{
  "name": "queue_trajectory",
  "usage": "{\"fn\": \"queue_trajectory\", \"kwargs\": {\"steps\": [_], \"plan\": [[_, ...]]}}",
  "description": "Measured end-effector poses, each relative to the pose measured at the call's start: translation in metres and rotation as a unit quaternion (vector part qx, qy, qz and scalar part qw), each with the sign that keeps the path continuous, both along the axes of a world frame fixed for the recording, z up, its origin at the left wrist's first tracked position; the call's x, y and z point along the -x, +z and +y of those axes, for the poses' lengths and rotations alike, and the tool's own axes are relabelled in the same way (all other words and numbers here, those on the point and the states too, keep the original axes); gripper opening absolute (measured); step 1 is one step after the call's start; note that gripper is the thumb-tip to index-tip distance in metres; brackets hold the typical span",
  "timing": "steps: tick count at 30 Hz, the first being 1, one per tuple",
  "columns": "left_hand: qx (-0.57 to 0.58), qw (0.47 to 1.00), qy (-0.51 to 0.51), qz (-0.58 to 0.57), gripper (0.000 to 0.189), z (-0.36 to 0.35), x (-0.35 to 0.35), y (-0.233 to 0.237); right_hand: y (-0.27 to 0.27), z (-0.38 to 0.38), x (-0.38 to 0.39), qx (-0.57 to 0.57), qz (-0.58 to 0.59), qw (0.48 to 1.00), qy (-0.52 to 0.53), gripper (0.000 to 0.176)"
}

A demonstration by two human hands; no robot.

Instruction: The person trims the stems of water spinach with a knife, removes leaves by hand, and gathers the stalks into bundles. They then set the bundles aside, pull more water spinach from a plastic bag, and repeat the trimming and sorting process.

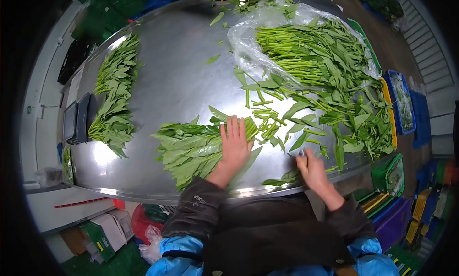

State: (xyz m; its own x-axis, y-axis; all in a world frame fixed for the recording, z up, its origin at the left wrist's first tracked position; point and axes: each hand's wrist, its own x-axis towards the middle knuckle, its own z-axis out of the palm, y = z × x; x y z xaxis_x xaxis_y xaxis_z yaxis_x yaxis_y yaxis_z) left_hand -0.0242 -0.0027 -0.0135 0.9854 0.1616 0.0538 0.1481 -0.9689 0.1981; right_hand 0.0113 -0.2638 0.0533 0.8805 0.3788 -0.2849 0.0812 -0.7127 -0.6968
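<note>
My left hand (235, 144) is laid over the stem end of a bunch of water spinach (191, 149), fingers over the top and thumb at the side, holding it against the metal table. The leaves point left and the stems right. My right hand (314, 172) is closed just right of the bunch, around what looks like a small knife (301, 152); most of it is hidden by the fingers. Between and beyond my hands lie short cut stem pieces (267, 123). Some loose leaves (284, 179) rest by the near edge.
A large heap of water spinach (311, 56) lies on a clear plastic bag (244, 42) at the far right. More bunches (114, 92) line the left side, near a dark scale-like device (76, 120). Crates (388, 174) stand beyond the right edge of the metal table (177, 65).
</note>
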Motion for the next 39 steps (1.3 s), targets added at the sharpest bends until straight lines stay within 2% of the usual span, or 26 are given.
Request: {"fn": "queue_trajectory", "kwargs": {"steps": [1, 2, 4, 5, 7, 9, 11, 12, 14, 15, 17, 19, 20, 22, 24, 27, 29, 30, 32, 33, 34, 36, 37, 38, 39], "plan": [[0.056, 0.998, -0.010, -0.025, 0.079, 0.001, 0.002, 0.012, -0.007, 0.003, -0.008, 0.038, -0.067, 0.997, -0.010, 0.031], [0.112, 0.992, -0.020, -0.049, 0.081, 0.004, 0.005, 0.024, -0.016, 0.002, -0.017, 0.094, -0.080, 0.992, -0.012, 0.032], [0.122, 0.991, -0.029, -0.050, 0.085, 0.023, 0.008, 0.048, -0.028, -0.003, -0.021, 0.151, -0.180, 0.972, -0.002, 0.033], [0.164, 0.982, -0.026, -0.088, 0.082, 0.039, 0.013, 0.057, -0.022, 0.003, -0.020, 0.154, -0.176, 0.972, -0.003, 0.033], [0.218, 0.967, 0.016, -0.132, 0.074, 0.074, 0.021, 0.061, -0.004, 0.030, -0.010, 0.043, -0.309, 0.948, 0.055, 0.039], [0.214, 0.964, 0.074, -0.140, 0.061, 0.107, 0.024, 0.065, -0.028, 0.064, 0.007, -0.082, -0.261, 0.948, 0.165, 0.042], [0.199, 0.966, 0.090, -0.138, 0.055, 0.130, 0.027, 0.077, -0.029, 0.103, 0.028, -0.108, -0.244, 0.933, 0.243, 0.040], [0.214, 0.961, 0.096, -0.144, 0.052, 0.140, 0.028, 0.081, -0.035, 0.103, 0.032, -0.106, -0.244, 0.933, 0.241, 0.040], [0.231, 0.956, 0.100, -0.151, 0.049, 0.155, 0.031, 0.084, -0.055, 0.104, 0.036, -0.061, -0.268, 0.904, 0.329, 0.031], [0.270, 0.945, 0.102, -0.154, 0.048, 0.161, 0.034, 0.084, -0.074, 0.088, 0.032, -0.048, -0.255, 0.899, 0.353, 0.014], [0.309, 0.932, 0.104, -0.158, 0.047, 0.171, 0.039, 0.086, -0.058, 0.049, 0.017, 0.071, -0.196, 0.907, 0.366, 0.006], [0.319, 0.934, 0.143, -0.074, 0.045, 0.178, 0.046, 0.091, -0.037, 0.020, 0.003, 0.192, -0.268, 0.876, 0.352, 0.007], [0.318, 0.934, 0.143, -0.073, 0.045, 0.175, 0.050, 0.091, -0.030, 0.026, 0.002, 0.192, -0.267, 0.877, 0.351, 0.007], [0.264, 0.950, 0.133, -0.098, 0.043, 0.163, 0.054, 0.087, 0.001, 0.065, -0.006, 0.142, -0.223, 0.919, 0.293, 0.007], [0.242, 0.956, 0.108, -0.124, 0.045, 0.153, 0.059, 0.074, 0.017, 0.127, -0.001, -0.034, -0.244, 0.934, 0.258, 0.010], [0.207, 0.963, 0.063, -0.160, 0.053, 0.121, 0.066, 0.069, -0.013, 0.195, -0.002, -0.069, -0.313, 0.918, 0.235, 0.015], [0.175, 0.975, 0.030, -0.136, 0.065, 0.110, 0.072, 0.059, -0.040, 0.214, -0.006, 0.004, -0.312, 0.918, 0.245, 0.016], [0.175, 0.974, 0.030, -0.137, 0.065, 0.106, 0.073, 0.055, -0.040, 0.214, -0.009, 0.004, -0.313, 0.918, 0.245, 0.016], [0.144, 0.984, 0.058, -0.084, 0.073, 0.098, 0.076, 0.045, -0.038, 0.202, -0.020, -0.149, -0.183, 0.950, 0.203, 0.017], [0.155, 0.982, 0.058, -0.088, 0.078, 0.098, 0.079, 0.038, -0.041, 0.196, -0.024, -0.204, -0.146, 0.956, 0.150, 0.016], [0.156, 0.982, 0.062, -0.089, 0.078, 0.098, 0.081, 0.034, -0.043, 0.192, -0.029, -0.252, 0.005, 0.966, 0.060, 0.017], [0.158, 0.980, 0.053, -0.107, 0.074, 0.097, 0.085, 0.028, -0.053, 0.198, -0.047, -0.411, 0.149, 0.894, -0.100, 0.020], [0.159, 0.980, 0.055, -0.105, 0.074, 0.096, 0.086, 0.025, -0.050, 0.203, -0.051, -0.394, 0.177, 0.895, -0.114, 0.030], [0.136, 0.985, 0.047, -0.095, 0.070, 0.096, 0.086, 0.024, -0.048, 0.208, -0.049, -0.393, 0.179, 0.895, -0.114, 0.030], [0.112, 0.989, 0.038, -0.084, 0.067, 0.096, 0.086, 0.022, -0.032, 0.218, -0.045, -0.211, 0.030, 0.977, -0.016, 0.035]]}}
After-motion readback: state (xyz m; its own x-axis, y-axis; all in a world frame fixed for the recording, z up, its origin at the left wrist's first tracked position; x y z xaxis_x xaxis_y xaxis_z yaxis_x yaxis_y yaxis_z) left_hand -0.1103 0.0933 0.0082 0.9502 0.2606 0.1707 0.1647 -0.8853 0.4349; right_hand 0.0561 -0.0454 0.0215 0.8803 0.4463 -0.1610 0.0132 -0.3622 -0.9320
